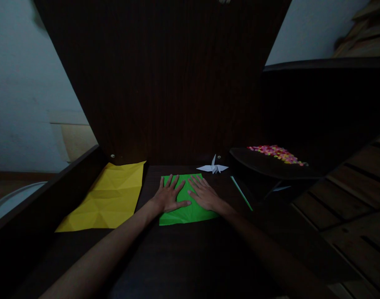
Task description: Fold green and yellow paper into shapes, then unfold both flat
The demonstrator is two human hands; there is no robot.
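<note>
A green sheet of paper (190,216) lies on the dark wooden surface, with creases showing along its near edge. On its left half my left hand (169,196) rests flat, fingers spread. My right hand (205,194) lies flat on the right half, its fingers also apart. Neither hand grips anything; both palms face down and cover much of the sheet. Just beyond the right hand sits a white folded paper crane (213,168). To the left of the hands is a larger yellow sheet of paper (115,191), marked with many fold lines.
A thin pale-green strip (241,193) lies to the right of my right hand. Small pink, red and yellow pieces (278,154) are heaped on a dark corner shelf (261,162). A tall dark wooden panel (177,83) stands behind, and a low side board (53,191) runs along the left.
</note>
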